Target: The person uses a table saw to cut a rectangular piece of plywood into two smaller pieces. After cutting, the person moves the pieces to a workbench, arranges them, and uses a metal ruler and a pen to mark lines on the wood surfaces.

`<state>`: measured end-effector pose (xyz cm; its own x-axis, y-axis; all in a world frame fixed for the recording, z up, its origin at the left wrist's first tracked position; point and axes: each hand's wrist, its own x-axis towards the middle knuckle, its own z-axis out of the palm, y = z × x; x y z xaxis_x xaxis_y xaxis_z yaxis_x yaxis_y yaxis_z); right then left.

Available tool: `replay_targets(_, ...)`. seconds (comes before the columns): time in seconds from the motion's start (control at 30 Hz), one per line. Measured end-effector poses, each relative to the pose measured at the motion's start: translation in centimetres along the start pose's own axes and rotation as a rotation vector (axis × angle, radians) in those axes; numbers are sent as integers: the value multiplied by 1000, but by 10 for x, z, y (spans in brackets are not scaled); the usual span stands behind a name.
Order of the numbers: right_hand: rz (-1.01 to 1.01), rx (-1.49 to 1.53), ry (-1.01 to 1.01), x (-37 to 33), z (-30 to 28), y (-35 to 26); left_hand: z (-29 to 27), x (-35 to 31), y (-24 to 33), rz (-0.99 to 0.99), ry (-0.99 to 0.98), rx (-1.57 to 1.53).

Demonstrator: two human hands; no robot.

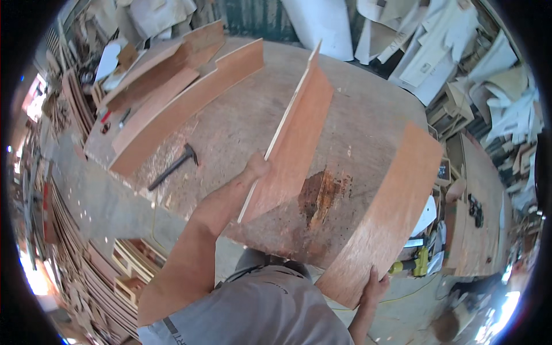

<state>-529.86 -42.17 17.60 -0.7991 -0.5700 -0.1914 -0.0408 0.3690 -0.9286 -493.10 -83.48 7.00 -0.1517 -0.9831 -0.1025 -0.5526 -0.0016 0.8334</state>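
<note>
Your left hand (pixel 258 167) has fingers clamped on the edge of the upright board (pixel 299 138), 12 o'clock on the bench (pixel 368 115); your right hand (pixel 374 289) clamps the broad panel (pixel 391 213), 2 o'clock. Both look light, stiff, perhaps splintery; mid-length edge holds should balance best.

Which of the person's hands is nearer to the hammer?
Left. The left hand grips the middle panel, just right of the hammer; the right hand holds the rightmost panel, much farther right.
</note>
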Motion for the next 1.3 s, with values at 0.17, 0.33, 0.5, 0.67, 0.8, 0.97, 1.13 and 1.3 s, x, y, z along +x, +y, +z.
replay_targets(0.17,23,77,48,-2,-24,19,53,-95,59,-154,269,-135)
replay_targets(0.33,14,46,-70,20,-73,37,181,-176,68,-117,652,-439)
replay_targets(0.5,-43,-18,-165,28,-123,31,267,-233,94,-373,746,-425)
replay_targets(0.67,-122,-50,-208,47,-168,47,310,-322,164,-396,693,-258)
replay_targets(0.8,-115,17,-246,51,-161,37,271,-351,163,-421,0,-609)
replay_targets(0.97,-231,29,-310,56,-138,27,139,-327,34,42,-174,-370)
replay_targets(1.13,-275,-13,-257,43,-85,-9,26,-265,-135,-368,595,-16)
replay_targets(1.3,-320,-168,-215,41,2,-48,-100,-194,-216,-581,816,-103)
